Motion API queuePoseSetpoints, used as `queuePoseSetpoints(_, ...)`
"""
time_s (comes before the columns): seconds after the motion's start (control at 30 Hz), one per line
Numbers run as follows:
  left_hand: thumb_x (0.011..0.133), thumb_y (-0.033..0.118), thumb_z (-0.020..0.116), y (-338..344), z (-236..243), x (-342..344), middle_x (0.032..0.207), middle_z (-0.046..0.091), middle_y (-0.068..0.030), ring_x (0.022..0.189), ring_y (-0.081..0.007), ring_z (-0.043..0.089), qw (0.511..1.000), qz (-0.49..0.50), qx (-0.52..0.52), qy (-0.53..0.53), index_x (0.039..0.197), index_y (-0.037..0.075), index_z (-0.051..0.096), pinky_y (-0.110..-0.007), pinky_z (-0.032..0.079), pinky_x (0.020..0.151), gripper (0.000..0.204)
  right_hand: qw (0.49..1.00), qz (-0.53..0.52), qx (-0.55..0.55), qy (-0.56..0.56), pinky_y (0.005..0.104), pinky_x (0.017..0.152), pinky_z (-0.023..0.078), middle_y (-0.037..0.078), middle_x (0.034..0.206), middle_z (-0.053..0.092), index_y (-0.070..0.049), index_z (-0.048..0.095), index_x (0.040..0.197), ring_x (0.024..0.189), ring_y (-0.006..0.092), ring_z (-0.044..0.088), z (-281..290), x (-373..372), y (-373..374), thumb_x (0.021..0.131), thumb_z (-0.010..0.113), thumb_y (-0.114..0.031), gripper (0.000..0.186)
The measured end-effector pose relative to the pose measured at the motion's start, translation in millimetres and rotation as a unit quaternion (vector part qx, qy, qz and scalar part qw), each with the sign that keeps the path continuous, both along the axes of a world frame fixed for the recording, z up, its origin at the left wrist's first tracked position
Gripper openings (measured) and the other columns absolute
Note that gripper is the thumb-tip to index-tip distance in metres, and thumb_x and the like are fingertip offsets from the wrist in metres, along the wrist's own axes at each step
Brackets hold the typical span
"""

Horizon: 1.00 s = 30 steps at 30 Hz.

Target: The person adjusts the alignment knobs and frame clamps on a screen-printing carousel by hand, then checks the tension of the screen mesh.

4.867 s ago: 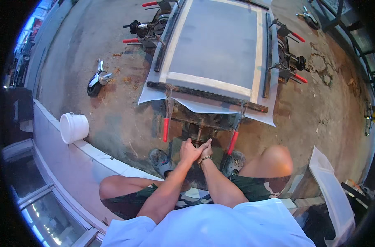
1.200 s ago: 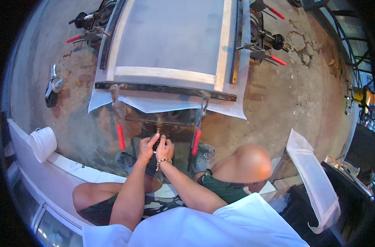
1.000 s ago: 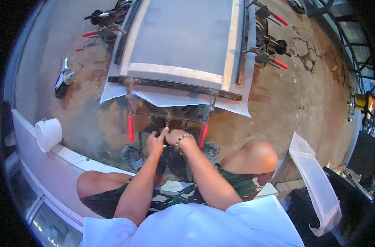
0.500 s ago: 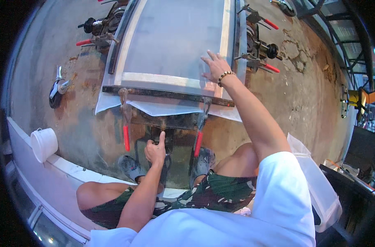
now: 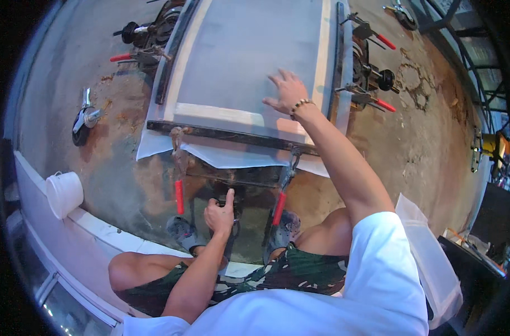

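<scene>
A pale translucent mesh sheet (image 5: pixel 249 61) is stretched over a frame with whitish strips and dark metal bars (image 5: pixel 232 135) along its edges. My right hand (image 5: pixel 288 94), fingers spread, is on or just above the sheet near its lower right corner; contact is not certain. My left hand (image 5: pixel 219 217) is below the near bar, between two clamps with red handles, the left clamp (image 5: pixel 179 196) and the right clamp (image 5: pixel 279 207). Its thumb points up and its fingers curl around something dark beneath the frame that I cannot make out.
More red-handled clamps and dark handwheels (image 5: pixel 386 80) line both sides of the frame. A caster wheel (image 5: pixel 82 126) is at left, above a white bucket (image 5: pixel 64 194) by a white ledge. My feet in grey clogs (image 5: pixel 183 232) are under the near end. A translucent container (image 5: pixel 431 263) is at right.
My right hand has moved leftward across the mesh, away from the right strip. My left hand keeps its place between the clamps. The whole view has shifted slightly.
</scene>
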State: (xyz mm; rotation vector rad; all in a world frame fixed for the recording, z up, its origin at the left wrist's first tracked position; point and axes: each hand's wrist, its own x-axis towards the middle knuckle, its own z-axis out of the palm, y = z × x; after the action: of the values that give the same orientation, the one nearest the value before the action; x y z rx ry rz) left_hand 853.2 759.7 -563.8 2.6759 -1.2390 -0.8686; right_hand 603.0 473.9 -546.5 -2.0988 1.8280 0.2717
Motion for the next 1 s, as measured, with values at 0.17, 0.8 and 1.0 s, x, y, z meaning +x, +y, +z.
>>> queuePoseSetpoints(0.17, 0.073, 0.064, 0.064, -4, 8, -2, 0.078, 0.063, -0.0257, 0.080, -0.0419, 0.060, 1.000, -0.004, 0.013, 0.009, 0.081, -0.006, 0.064, -0.048, 0.045, 0.075, 0.070, 0.997, 0.003, -0.067, -0.031, 0.0620, 0.108, 0.019, 0.002, 0.156, 0.014, -0.032, 0.027, 0.146, 0.141, 0.0382, 0.015, -21, 62, -16, 0.082, 0.054, -0.060, 0.075)
queuePoseSetpoints(0.8, 0.071, 0.061, 0.068, -6, 8, -3, 0.078, 0.062, -0.0232, 0.081, -0.0407, 0.058, 1.000, -0.013, 0.022, 0.001, 0.079, -0.004, 0.061, -0.049, 0.044, 0.073, 0.066, 0.970, -0.047, -0.238, 0.022, 0.0626, 0.109, 0.012, 0.001, 0.156, 0.015, -0.027, 0.024, 0.148, 0.142, 0.0349, 0.013, -67, 70, -83, 0.084, 0.033, -0.072, 0.079)
queuePoseSetpoints(1.0, 0.073, 0.062, 0.066, -2, 6, 0, 0.078, 0.061, -0.0248, 0.080, -0.0408, 0.059, 1.000, -0.017, -0.007, -0.003, 0.084, -0.005, 0.062, -0.047, 0.044, 0.072, 0.067, 0.990, -0.032, -0.137, 0.017, 0.0651, 0.108, 0.012, 0.000, 0.156, 0.014, -0.028, 0.023, 0.148, 0.142, 0.0363, 0.010, -42, 77, -120, 0.082, 0.033, -0.075, 0.082)
